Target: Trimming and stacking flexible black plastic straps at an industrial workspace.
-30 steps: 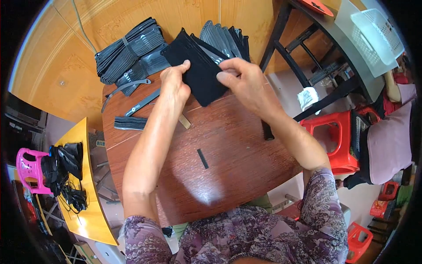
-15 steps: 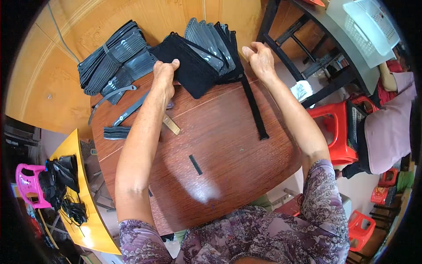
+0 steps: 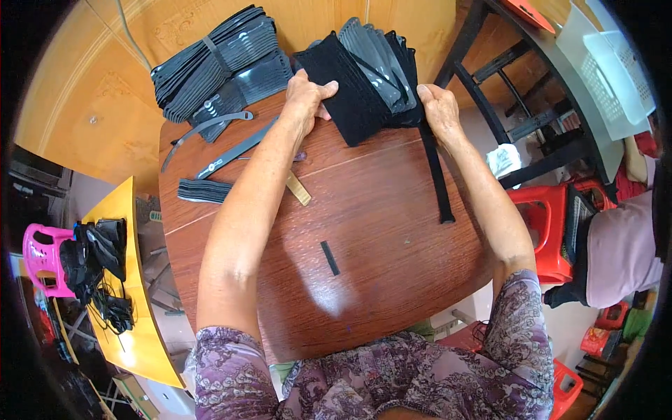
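Head view, left hand: the left hand (image 3: 306, 94) reaches out to 12 o'clock on a straight forearm, fingers curled over the near left edge of the black fabric pad (image 3: 344, 84), thumb pressed on top, gripping it.
Head view, right hand: the right hand (image 3: 437, 108) lies at 1 o'clock, fingers closed down on the right edge of the same stack, where the black strap (image 3: 437, 175) leaves it.
Fabric pad: at the far edge of the table, resting on a fanned stack of grey pieces (image 3: 378, 59), between the two hands.
Strap: runs from the right hand toward 3 o'clock, flat on the wood.
Table: a round brown wooden table (image 3: 378, 231); a small black strip (image 3: 330, 257) lies near its middle, a folded black band (image 3: 204, 190) at 9 o'clock, and a bundle of grey pieces (image 3: 217, 63) at 11 o'clock.
Room: a red plastic stool (image 3: 549, 224) at 3 o'clock, a pink stool (image 3: 42, 255) at 9 o'clock beside a yellow board (image 3: 136, 336).
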{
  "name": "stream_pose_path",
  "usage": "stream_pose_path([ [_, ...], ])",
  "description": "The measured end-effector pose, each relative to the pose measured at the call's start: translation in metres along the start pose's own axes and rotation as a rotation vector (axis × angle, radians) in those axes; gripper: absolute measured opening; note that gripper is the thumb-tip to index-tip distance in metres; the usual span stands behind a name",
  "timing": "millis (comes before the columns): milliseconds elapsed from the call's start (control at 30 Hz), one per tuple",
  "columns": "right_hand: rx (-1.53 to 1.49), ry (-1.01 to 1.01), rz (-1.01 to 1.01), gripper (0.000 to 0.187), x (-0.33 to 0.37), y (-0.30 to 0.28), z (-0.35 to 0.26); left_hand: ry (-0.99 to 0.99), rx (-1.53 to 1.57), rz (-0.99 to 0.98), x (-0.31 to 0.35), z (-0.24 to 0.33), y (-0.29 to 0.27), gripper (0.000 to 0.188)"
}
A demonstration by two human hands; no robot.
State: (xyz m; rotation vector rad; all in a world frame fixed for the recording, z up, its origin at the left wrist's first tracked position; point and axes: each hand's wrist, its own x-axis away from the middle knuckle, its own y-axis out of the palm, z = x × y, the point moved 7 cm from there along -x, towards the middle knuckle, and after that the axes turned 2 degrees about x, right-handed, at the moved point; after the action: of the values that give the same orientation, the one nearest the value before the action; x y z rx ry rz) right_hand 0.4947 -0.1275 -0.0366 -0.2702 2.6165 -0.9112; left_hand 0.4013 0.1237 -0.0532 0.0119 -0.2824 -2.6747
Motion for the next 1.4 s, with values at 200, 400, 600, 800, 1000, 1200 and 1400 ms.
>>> stream_pose_path([
  [200, 0.03, -0.021, -0.003, 0.037, 0.006, 0.0, -0.003, -0.138, -0.125, 0.023, 0.001, -0.003, -0.014, 0.034],
  [400, -0.068, 0.009, -0.013, 0.047, -0.005, 0.006, 0.023, -0.201, -0.245, 0.246, 0.027, 0.004, -0.023, 0.033],
  [600, -0.05, -0.092, 0.179, 0.037, 0.019, -0.033, -0.023, 0.205, -0.612, 0.102, 0.111, 0.09, -0.015, 0.024],
  [800, 0.049, -0.827, 0.319, 0.015, 0.103, -0.048, -0.136, 0.236, 0.038, -1.001, 0.309, 0.162, 0.039, 0.039],
  [1000, -0.126, -0.755, -0.064, 0.008, 0.154, 0.027, -0.175, 0.362, 0.317, -0.939, 0.36, 0.199, 0.067, 0.068],
  [1200, 0.007, -0.709, -0.219, 0.012, 0.172, 0.085, -0.186, 0.544, 0.525, -0.908, 0.378, 0.212, 0.053, 0.045],
  [1400, 0.253, -0.758, -0.091, 0.018, 0.149, 0.108, -0.191, 0.603, 0.585, -0.865, 0.385, 0.215, 0.038, 0.047],
])
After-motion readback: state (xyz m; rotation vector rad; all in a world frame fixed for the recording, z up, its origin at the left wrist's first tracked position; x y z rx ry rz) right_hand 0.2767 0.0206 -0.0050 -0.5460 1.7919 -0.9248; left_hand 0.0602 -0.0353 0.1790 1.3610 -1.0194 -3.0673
